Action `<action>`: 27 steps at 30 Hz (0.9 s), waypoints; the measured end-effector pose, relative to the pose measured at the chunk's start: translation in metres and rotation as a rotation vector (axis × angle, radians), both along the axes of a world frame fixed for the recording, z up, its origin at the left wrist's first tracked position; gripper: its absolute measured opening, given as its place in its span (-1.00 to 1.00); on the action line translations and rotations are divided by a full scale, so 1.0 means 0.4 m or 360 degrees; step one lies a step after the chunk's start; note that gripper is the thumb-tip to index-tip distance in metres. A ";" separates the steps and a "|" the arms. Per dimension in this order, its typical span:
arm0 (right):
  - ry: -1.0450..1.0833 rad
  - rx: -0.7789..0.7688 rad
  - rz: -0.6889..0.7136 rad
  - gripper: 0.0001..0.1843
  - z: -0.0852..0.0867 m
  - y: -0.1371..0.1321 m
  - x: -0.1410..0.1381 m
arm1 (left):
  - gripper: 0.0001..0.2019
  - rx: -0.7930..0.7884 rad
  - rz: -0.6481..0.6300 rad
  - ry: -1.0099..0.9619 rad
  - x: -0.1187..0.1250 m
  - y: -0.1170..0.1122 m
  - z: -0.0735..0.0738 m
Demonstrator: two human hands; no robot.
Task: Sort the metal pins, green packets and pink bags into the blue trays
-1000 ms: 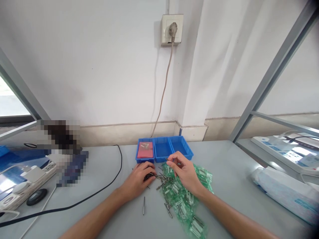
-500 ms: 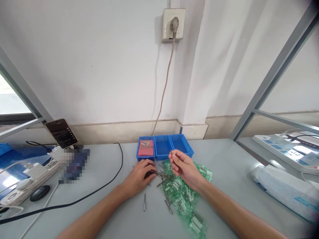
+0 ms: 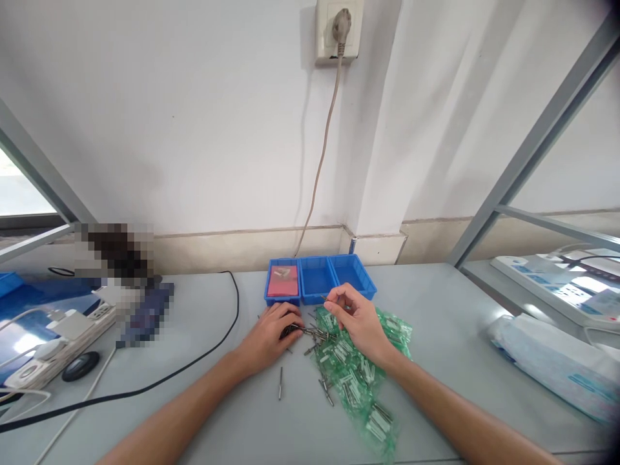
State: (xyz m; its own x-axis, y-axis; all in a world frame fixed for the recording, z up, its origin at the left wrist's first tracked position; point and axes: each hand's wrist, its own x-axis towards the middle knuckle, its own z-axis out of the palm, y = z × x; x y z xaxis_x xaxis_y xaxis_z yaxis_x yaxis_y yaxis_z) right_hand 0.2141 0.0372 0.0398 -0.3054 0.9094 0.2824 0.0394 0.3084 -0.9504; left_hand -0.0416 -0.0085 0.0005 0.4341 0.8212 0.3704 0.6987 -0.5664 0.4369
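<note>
My right hand (image 3: 357, 318) is closed, pinching a slim metal pin (image 3: 325, 298) between thumb and forefinger in front of the blue bins. Its other fingers are curled in. Lower left, my left hand (image 3: 271, 334) rests on the table, fingers curled around several dark metal pins (image 3: 292, 330) that stick out by the thumb. More loose pins spread from there toward a green plastic bag (image 3: 353, 361) holding bundles of pins, partly under my right wrist. One pin (image 3: 280, 383) lies alone on the grey table, and a few others (image 3: 326, 392) lie by the bag's left edge.
Three joined blue bins stand at the back; the left bin (image 3: 266, 292) holds a pink sheet (image 3: 283, 284) with a small clear bag on it. A black cable (image 3: 184, 371) crosses the left side beside a power strip (image 3: 62, 349). At right lies a white-blue soft package (image 3: 552, 368).
My right hand has turned, and the pin in it now points leftward instead of up. My left hand stays on the pile. The whole view has tipped slightly downward.
</note>
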 end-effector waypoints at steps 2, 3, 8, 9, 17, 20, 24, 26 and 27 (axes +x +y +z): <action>0.0029 -0.0066 0.0054 -0.63 -0.006 0.005 0.000 | -0.86 -0.0010 0.0005 0.0004 0.001 0.000 0.001; 0.0052 -0.0101 0.0075 -0.62 -0.010 0.008 0.000 | -0.86 -0.0012 0.0007 0.0003 0.002 0.000 0.002; 0.0256 -0.0226 0.0109 -0.56 -0.009 0.014 -0.005 | -0.87 -0.0005 0.0011 -0.0002 0.008 -0.002 0.009; 0.0302 -0.0266 0.0131 -0.55 -0.004 0.013 -0.005 | -0.87 -0.0007 0.0008 -0.0004 0.008 -0.002 0.010; 0.0487 -0.0587 0.0432 -0.57 0.023 0.004 0.001 | -0.88 0.0001 -0.0008 -0.0024 0.009 -0.003 0.008; 0.0298 -0.0328 0.0245 -0.61 0.011 0.012 0.004 | -0.89 -0.0008 -0.0010 -0.0022 0.008 -0.003 0.009; -0.0031 0.0098 0.0015 -0.69 0.002 0.015 0.008 | -0.89 -0.0011 0.0004 -0.0012 0.011 0.000 0.011; -0.0080 0.0188 -0.0014 -0.73 0.002 0.012 0.008 | -0.91 -0.0005 0.0006 -0.0001 0.013 0.002 0.011; -0.0093 0.0209 -0.0014 -0.75 0.002 0.010 0.009 | -0.91 0.0001 0.0004 0.0003 0.014 0.003 0.011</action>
